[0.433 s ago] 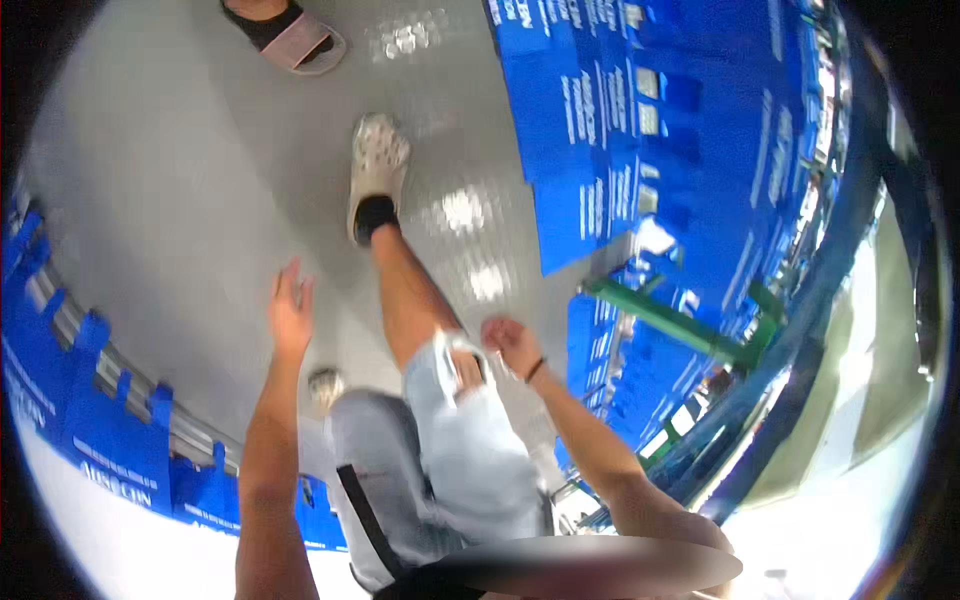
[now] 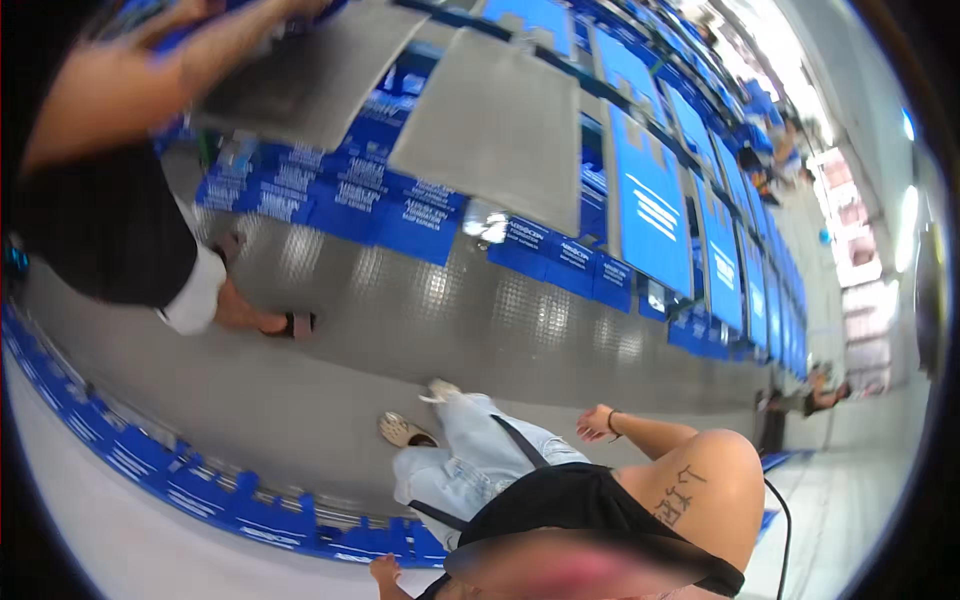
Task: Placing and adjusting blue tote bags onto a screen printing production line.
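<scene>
My right hand [image 2: 597, 424], with a dark band at the wrist, hangs beside my right hip over the grey floor [image 2: 360, 345]. Its fingers are loosely bent, slightly apart, and hold nothing. Low in the view, my left hand [image 2: 384, 568] is small and a little blurred next to the row of blue printed sheets [image 2: 230, 505] on the left. Its fingers look loose, with nothing seen in them. Neither hand touches anything. My legs in pale jeans [image 2: 465, 450] and a beige clog [image 2: 405, 430] are between them.
Ahead is a rack hung with grey panels [image 2: 500, 125] and blue printed panels [image 2: 645, 195]. More blue printed sheets [image 2: 420, 225] hang low beneath it. A person in black shorts [image 2: 95, 225] stands at the left, arms reaching toward the rack. Farther right, other people [image 2: 820, 395] appear small.
My view has swung up and round, bringing the racks and the person at the left into sight. Both hands now appear lower in the view, and neither has taken hold of anything.
</scene>
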Demonstrator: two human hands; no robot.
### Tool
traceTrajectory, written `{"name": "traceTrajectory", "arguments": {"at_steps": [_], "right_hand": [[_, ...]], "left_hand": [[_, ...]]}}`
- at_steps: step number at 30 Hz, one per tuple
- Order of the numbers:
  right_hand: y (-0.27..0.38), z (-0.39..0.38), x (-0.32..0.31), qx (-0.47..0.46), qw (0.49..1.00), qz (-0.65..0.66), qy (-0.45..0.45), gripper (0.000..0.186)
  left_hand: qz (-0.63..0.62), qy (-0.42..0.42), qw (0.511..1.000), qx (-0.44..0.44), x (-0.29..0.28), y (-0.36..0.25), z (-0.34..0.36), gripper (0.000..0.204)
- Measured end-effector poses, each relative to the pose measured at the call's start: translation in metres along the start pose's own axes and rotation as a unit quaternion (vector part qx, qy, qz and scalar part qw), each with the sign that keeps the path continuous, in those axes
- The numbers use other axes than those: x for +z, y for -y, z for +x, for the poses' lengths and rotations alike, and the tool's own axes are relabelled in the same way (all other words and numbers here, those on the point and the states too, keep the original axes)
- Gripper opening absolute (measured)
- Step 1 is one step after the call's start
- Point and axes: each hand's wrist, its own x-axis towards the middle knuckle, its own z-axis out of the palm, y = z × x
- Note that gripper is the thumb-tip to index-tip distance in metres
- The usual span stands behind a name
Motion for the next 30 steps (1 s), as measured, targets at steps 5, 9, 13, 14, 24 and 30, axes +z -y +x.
{"name": "traceTrajectory", "arguments": {"at_steps": [5,9,13,14,24,30], "right_hand": [[-0.080,0.004,-0.044,-0.116,0.992,0.046,-0.026,0.018],[-0.140,0.013,-0.059,-0.209,0.966,0.152,-0.015,0.017],[-0.254,0.013,-0.058,-0.234,0.916,0.325,-0.003,0.020],[-0.278,0.009,-0.056,-0.231,0.916,0.328,0.005,0.020],[-0.298,0.018,-0.181,-0.312,0.825,0.467,-0.067,0.023],[-0.123,-0.016,-0.328,-0.423,0.740,0.523,0.017,0.061]], "left_hand": [[0.529,-0.165,0.644,0.528,-0.025,-0.171,0.006,0.033],[0.173,-0.128,0.826,0.522,0.072,-0.361,-0.121,0.029],[0.202,-0.031,0.691,0.693,0.239,-0.508,-0.290,0.038],[0.259,-0.026,0.629,0.733,0.278,-0.532,-0.333,0.039],[0.479,-0.096,0.328,0.809,0.420,-0.726,-0.434,0.028],[0.292,-0.101,0.400,0.863,0.424,-0.742,-0.479,0.009]]}}
